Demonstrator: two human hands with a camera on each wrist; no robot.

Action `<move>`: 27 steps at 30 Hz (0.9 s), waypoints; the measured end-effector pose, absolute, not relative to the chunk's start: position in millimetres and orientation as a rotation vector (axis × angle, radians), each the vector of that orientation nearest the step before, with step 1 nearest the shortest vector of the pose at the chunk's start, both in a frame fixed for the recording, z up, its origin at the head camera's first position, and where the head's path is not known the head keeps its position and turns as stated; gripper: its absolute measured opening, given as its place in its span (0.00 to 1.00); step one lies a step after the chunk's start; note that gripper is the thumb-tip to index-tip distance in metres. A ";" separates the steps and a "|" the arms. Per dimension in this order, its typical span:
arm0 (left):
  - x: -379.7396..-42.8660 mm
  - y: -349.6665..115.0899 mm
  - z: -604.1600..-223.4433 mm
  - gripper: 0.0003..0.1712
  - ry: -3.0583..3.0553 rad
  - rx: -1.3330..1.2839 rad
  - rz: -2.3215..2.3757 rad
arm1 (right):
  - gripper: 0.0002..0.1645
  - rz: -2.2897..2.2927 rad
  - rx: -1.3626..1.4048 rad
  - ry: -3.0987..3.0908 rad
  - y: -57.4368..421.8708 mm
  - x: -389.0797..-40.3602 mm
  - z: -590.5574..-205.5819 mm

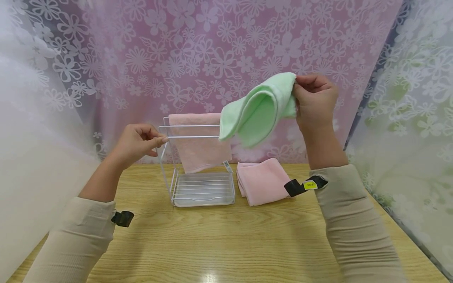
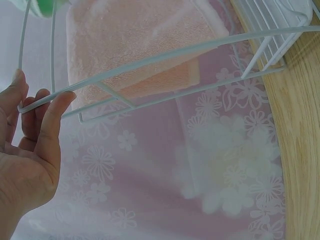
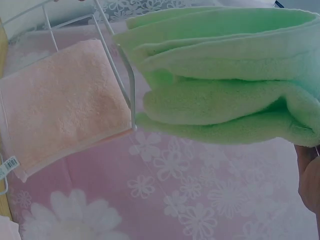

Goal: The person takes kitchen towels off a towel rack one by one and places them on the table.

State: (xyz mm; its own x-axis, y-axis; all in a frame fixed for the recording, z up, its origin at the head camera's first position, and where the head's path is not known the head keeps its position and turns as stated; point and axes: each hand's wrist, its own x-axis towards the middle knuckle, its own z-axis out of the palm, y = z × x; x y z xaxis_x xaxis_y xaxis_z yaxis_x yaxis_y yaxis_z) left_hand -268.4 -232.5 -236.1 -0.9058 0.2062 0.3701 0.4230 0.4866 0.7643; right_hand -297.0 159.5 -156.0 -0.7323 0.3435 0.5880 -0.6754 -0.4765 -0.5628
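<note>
My left hand (image 1: 136,145) grips the upper front left corner of a white wire towel rack (image 1: 192,136); in the left wrist view its thumb and fingers (image 2: 50,120) curl round the bent wire. A pink towel (image 1: 201,153) hangs over the rack's rear bar, a barcode tag near its lower edge. Raised at the right, my right hand (image 1: 316,98) pinches one end of a folded light green towel (image 1: 283,88). The towel's loose end droops left, covering the right ends of the two front bars. Several soft folds of the green towel (image 3: 215,102) show in the right wrist view.
A folded pink towel (image 1: 265,182) lies on the wooden table (image 1: 219,243) right of the rack. The rack's base holds a pale tray (image 1: 203,200) under wire slats. Behind hangs a pink flowered curtain (image 1: 212,51), with pale sheets at both sides.
</note>
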 end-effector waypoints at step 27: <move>-267.8 -232.4 -235.4 0.15 -2.504 -0.534 -1.390 | 0.10 2.110 0.383 -1.108 190.2 -298.8 -184.2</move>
